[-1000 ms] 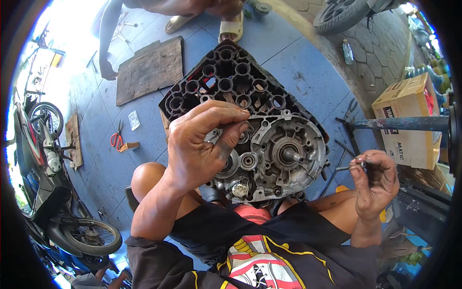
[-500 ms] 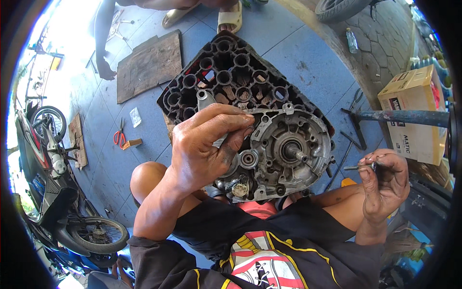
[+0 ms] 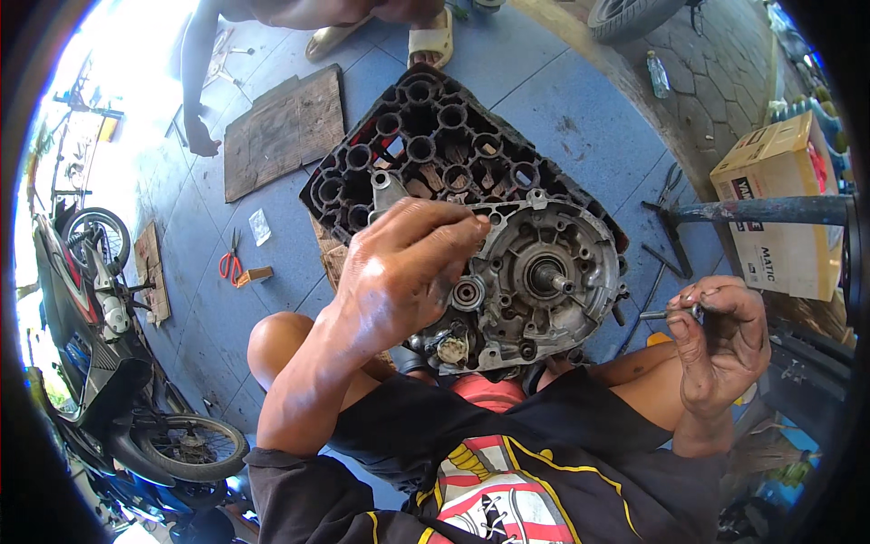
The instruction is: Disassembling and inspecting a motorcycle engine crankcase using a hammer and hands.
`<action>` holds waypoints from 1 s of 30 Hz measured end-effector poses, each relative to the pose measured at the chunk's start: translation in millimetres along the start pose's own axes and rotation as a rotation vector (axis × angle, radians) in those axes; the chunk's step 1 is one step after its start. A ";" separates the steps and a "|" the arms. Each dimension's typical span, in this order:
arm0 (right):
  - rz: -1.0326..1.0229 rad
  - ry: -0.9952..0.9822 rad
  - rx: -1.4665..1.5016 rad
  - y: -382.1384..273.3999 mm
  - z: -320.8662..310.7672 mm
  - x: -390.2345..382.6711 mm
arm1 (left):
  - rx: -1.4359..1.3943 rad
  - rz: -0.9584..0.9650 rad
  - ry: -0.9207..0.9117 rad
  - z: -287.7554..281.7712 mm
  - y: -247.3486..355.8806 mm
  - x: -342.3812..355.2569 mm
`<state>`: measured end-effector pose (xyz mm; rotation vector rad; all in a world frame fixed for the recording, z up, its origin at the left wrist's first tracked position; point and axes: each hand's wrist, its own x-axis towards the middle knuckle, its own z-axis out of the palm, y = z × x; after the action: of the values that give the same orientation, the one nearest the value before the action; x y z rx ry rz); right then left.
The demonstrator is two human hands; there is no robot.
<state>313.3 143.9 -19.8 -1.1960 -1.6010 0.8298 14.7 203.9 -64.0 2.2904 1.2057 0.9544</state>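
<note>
A grey metal engine case (image 3: 580, 313), with a round housing and a central shaft (image 3: 553, 277), rests on a black crate (image 3: 419, 150) in front of me. My left hand (image 3: 399, 263) is over the left part of the case, its fingers pinched near the upper edge. Whatever those fingers hold, if anything, is hidden. Off to the right of the case, my right hand (image 3: 722, 340) grips a thin metal bolt (image 3: 654, 315) between thumb and fingers, its shank pointing left. Beside my left fingers sits a small round bearing (image 3: 468, 293) in the case.
Red-handled scissors (image 3: 231, 267), a small box (image 3: 254, 276) and a wooden board (image 3: 285, 131) lie on the blue tiles. Another person's hand (image 3: 205, 145) hangs near the board. Motorcycles (image 3: 118, 317) stand at left; a cardboard box (image 3: 779, 208) and a metal bar (image 3: 761, 209) are at right.
My left hand has shifted slightly right and down over the case, fingers still pinched. My right hand, with the bolt, has barely moved. The view has tilted a little.
</note>
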 end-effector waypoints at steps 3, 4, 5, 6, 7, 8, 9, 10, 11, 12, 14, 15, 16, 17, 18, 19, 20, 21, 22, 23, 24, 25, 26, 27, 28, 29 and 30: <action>-0.020 -0.016 -0.016 1.5 -0.9 -0.9 | 0.010 -0.068 0.075 -7.0 -2.0 0.5; -0.019 -0.016 -0.018 1.2 -1.4 -1.0 | -0.017 -0.071 0.101 -9.1 -5.2 -0.2; -0.019 -0.005 -0.010 1.2 -1.8 -1.0 | -0.019 -0.071 0.101 -11.3 -7.0 0.2; -0.020 0.006 -0.003 1.0 -2.2 -0.9 | 0.008 -0.058 0.104 -13.5 -8.4 0.7; -0.022 0.003 0.000 1.3 -2.3 -1.1 | 0.038 -0.049 0.108 -15.3 -8.3 0.0; -0.031 0.001 -0.008 1.4 -2.6 -1.4 | 0.019 -0.092 0.099 -15.9 -7.5 -1.7; -0.041 0.000 -0.015 1.4 -2.7 -1.4 | 0.023 -0.095 0.103 -16.9 -6.6 -2.0; -0.044 -0.005 -0.013 1.6 -2.3 -1.2 | 0.053 -0.084 0.079 -17.7 -6.1 -1.9; -0.055 -0.002 -0.006 1.8 -1.7 -1.0 | 0.083 -0.073 0.055 -18.7 -5.6 -1.8; -0.066 0.001 0.002 1.8 -1.2 -1.0 | 0.086 -0.076 0.060 -19.9 -4.9 -1.7; -0.072 -0.003 -0.009 3.7 -2.3 -1.6 | 0.187 -0.010 0.030 -20.2 -5.8 -0.5; -0.075 -0.002 -0.020 4.6 -2.1 -2.2 | 0.187 -0.014 0.035 -20.9 -8.5 -0.7; -0.075 -0.008 -0.021 3.7 -1.3 -3.3 | 0.217 -0.031 0.095 -23.3 -11.2 -1.0; -0.059 0.037 0.017 3.3 0.6 -4.1 | 0.246 -0.049 0.155 -26.4 -14.4 -1.1; -0.042 0.082 0.053 2.9 2.6 -4.7 | 0.255 -0.067 0.209 -33.4 -17.7 0.2; -0.034 0.076 0.051 4.2 4.8 -6.1 | 0.255 -0.095 0.249 -38.2 -18.8 -1.3; -0.051 0.039 0.062 3.5 8.0 -5.2 | 0.247 -0.126 0.281 -42.7 -23.8 -4.2; -0.067 0.002 0.073 2.8 11.8 -4.5 | 0.239 -0.158 0.312 -46.2 -27.4 -7.9; -0.057 -0.013 0.099 1.1 18.0 -3.7 | 0.224 -0.163 0.313 -47.8 -28.6 -11.8; -0.051 -0.010 0.083 2.2 23.5 -4.3 | 0.184 -0.198 0.330 -47.7 -28.2 -12.7; -0.068 -0.030 0.112 4.7 29.5 -5.6 | 0.143 -0.234 0.347 -47.4 -27.4 -13.8; -0.085 -0.054 0.146 7.5 34.7 -5.9 | 0.130 -0.236 0.348 -47.3 -27.0 -16.0; -0.082 -0.058 0.128 6.3 37.3 -4.4 | 0.156 -0.235 0.358 -47.9 -25.8 -18.0; -0.151 -0.081 0.034 4.6 39.3 -2.8 | 0.183 -0.234 0.369 -48.9 -25.1 -19.8; -0.224 -0.109 -0.051 3.7 42.4 -2.7 | 0.191 -0.230 0.379 -51.5 -24.9 -22.1; -0.224 -0.120 -0.061 2.7 46.3 -4.8 | 0.182 -0.238 0.388 -53.7 -25.3 -24.8; -0.235 -0.114 -0.062 2.0 50.5 -7.3 | 0.212 -0.240 0.399 -55.9 -25.9 -27.6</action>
<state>266.9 138.4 -40.4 -0.9936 -1.8312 0.7120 -51.1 196.6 -51.4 2.0976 1.7767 1.2816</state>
